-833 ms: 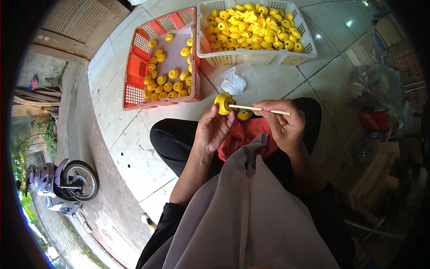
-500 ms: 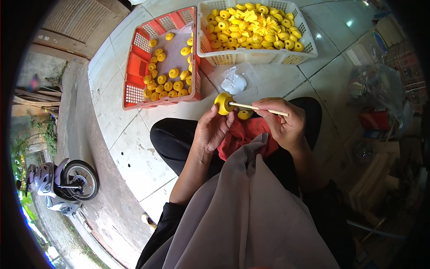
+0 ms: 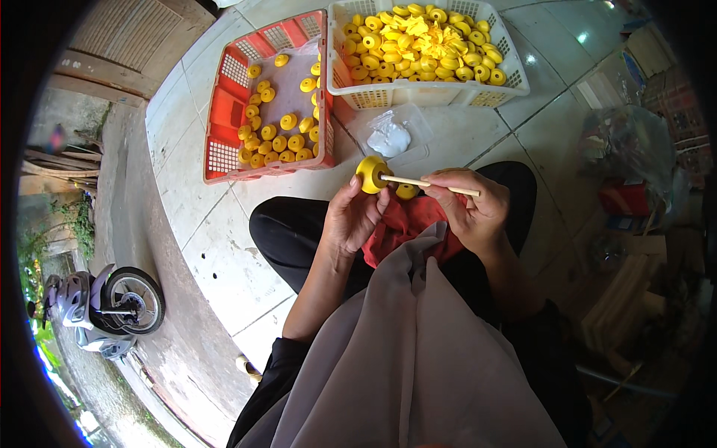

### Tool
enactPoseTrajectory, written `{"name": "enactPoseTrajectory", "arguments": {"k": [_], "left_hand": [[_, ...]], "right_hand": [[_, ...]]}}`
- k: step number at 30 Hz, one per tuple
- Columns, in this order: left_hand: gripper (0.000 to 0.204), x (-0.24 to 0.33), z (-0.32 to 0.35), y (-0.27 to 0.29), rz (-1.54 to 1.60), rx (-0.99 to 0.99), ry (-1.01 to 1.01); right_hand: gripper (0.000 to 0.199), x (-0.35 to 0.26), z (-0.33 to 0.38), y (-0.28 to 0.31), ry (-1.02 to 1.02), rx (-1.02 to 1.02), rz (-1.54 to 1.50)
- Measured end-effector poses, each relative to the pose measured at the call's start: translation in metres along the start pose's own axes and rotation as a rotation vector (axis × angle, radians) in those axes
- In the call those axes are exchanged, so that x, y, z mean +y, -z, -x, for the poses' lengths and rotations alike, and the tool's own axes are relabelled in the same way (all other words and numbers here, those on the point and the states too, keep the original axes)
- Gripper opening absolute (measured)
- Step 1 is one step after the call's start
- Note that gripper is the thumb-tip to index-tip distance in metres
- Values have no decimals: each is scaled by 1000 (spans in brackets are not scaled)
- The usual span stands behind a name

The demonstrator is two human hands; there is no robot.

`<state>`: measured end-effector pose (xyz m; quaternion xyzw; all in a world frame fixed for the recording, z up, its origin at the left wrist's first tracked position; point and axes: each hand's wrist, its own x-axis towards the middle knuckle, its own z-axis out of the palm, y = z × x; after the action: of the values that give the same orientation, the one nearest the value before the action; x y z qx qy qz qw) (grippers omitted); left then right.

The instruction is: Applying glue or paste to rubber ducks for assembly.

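Between the thumb and fingers of my left hand [image 3: 352,218] is a yellow yo-yo-shaped piece [image 3: 366,173], held tilted with its dark centre hole towards the right. My right hand [image 3: 478,207] pinches a thin wooden stick [image 3: 411,181], whose far end meets the hole; how deep it reaches cannot be told. A second yellow piece [image 3: 406,191] lies just beyond my hands, partly covered by the stick. Below it, a red cloth [image 3: 396,230] is bunched in my lap. Past the held piece, a clear plastic tub [image 3: 422,133] contains a white paste [image 3: 388,139].
A red crate [image 3: 212,149] at the far left holds spaced-out yellow pieces. Beside it, a white crate [image 3: 455,95] is heaped with more, topped by yellow scraps [image 3: 422,37]. Wood offcuts [image 3: 620,299] and a clear plastic bag [image 3: 627,145] lie right. A motorbike [image 3: 112,306] stands left.
The stick's pale tip, visible at the hole before, is now less distinct against the yellow piece. Both hands keep nearly the same place and grip.
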<state>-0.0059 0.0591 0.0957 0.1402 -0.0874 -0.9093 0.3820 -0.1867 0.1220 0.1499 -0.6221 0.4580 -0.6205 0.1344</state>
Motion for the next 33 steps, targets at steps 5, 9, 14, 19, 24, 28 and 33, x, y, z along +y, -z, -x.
{"name": "enactPoseTrajectory", "arguments": {"k": [5,9,14,19,24,28,33], "left_hand": [[47,0,0,1,9,-1,39],[50,0,-1,-3,7,18,22],[51,-1,-1,5,67,24,33],[49,-1,-1,2,46,26,22],[48,-2,0,2,21,23,48],[47,-2,1,6,-64,60,75],[48,-2,1,8,-173,96,123]], "right_hand": [[16,4,3,-6,-43,59,-74],[16,2,3,-6,-14,46,-44],[15,4,4,-8,-77,47,-92],[15,-1,2,-6,-65,6,-43],[14,4,3,-5,-79,21,-49],[13,-2,2,0,-89,-78,-31],[13,0,0,-2,-39,-72,11]]}}
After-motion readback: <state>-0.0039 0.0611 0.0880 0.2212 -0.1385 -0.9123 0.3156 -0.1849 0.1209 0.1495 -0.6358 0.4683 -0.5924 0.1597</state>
